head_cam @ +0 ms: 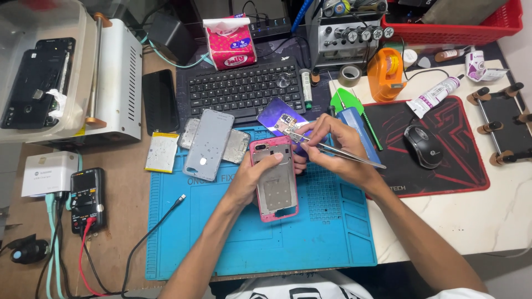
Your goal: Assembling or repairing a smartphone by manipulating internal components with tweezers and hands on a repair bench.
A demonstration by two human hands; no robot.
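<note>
Two bare hands worked over a blue repair mat [332, 232] at the middle of a crowded bench. The left hand [252, 177] was curled around a pink phone frame [274, 180], its thumb laid across the upper face and the other fingers wrapped under the right edge, so the hold was closed firmly on the frame, which was lifted slightly off the mat with its top end pointing away from the person. The right hand [335, 147] pinched a pair of metal tweezers [332, 148] between thumb and forefingers, fingers drawn tightly together; the long handle ran back toward the right across the hand, and the tips pointed left to a small circuit board [286, 123] just above the top of the frame. Whether the tips were actually clamped on the board could not be told. Under the board lay a purple phone back cover [274, 113], close to the lower edge of a black keyboard [244, 86]. Left of the frame a grey-blue phone back panel [208, 144] rested on the mat over a metal shield plate [235, 147], and a flat battery [162, 152] lay beside them on the wood. A computer mouse [422, 145] sat on a black and red mouse pad [460, 166] to the right, well apart from the hands.
</note>
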